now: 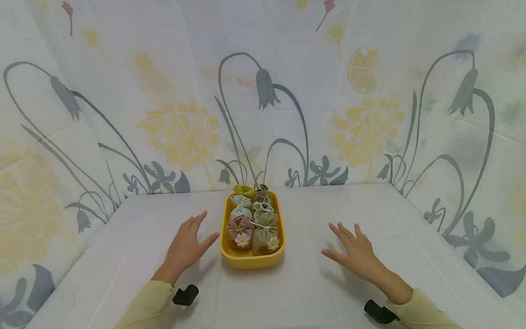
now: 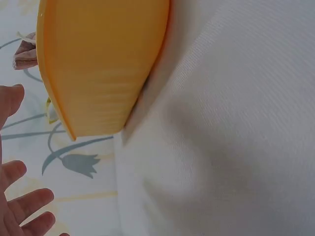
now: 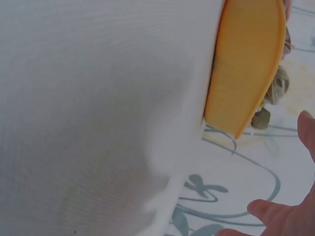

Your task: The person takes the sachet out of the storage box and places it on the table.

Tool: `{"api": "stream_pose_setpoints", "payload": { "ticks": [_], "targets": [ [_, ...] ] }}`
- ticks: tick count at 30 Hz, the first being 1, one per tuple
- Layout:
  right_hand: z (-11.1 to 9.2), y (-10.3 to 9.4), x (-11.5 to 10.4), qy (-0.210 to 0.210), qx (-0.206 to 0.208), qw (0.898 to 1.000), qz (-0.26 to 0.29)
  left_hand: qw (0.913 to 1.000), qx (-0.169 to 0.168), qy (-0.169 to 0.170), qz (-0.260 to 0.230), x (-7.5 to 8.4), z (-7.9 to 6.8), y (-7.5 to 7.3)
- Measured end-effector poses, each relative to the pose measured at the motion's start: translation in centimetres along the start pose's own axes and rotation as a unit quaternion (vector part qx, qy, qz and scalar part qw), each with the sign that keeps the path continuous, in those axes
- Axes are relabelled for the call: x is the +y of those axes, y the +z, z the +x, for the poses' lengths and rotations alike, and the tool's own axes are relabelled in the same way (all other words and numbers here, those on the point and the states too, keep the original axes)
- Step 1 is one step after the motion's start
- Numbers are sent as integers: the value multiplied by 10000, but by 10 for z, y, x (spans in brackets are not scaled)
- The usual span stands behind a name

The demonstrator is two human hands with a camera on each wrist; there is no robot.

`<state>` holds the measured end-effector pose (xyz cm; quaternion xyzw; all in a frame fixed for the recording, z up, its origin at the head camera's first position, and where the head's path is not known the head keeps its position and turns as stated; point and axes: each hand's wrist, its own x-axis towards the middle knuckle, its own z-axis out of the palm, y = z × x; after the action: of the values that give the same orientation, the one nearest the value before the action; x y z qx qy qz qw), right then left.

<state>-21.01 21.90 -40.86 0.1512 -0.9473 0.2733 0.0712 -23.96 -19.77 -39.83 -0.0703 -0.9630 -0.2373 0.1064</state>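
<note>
A yellow tray point(image 1: 252, 262) stands on the white table, filled with several small tied cloth pouches. At its near end sit a pink pouch point(image 1: 240, 227) and an olive-green pouch point(image 1: 263, 234), each bearing a white flower. Behind them are a pale blue pouch point(image 1: 240, 206), a yellow-green one point(image 1: 244, 191) and a grey-green one point(image 1: 263, 195). My left hand point(image 1: 187, 244) hovers just left of the tray, fingers spread, thumb near its wall but apart from it. Farther off on the right, my right hand point(image 1: 356, 253) is spread above the table, holding nothing.
White cloth covers the table point(image 1: 304, 292). A flower-printed curtain point(image 1: 279, 123) hangs along the back edge and both sides. A dark wrist device shows at the left cuff point(image 1: 186, 295) and another at the right cuff point(image 1: 380, 312).
</note>
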Motion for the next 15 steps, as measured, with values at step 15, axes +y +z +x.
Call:
{"api": "stream_pose_setpoints", "payload": {
  "ticks": [15],
  "targets": [
    [11, 16, -18, 13, -122, 9991, 396, 9828, -185, -282, -1815, 13, 12, 10]
  ]
}}
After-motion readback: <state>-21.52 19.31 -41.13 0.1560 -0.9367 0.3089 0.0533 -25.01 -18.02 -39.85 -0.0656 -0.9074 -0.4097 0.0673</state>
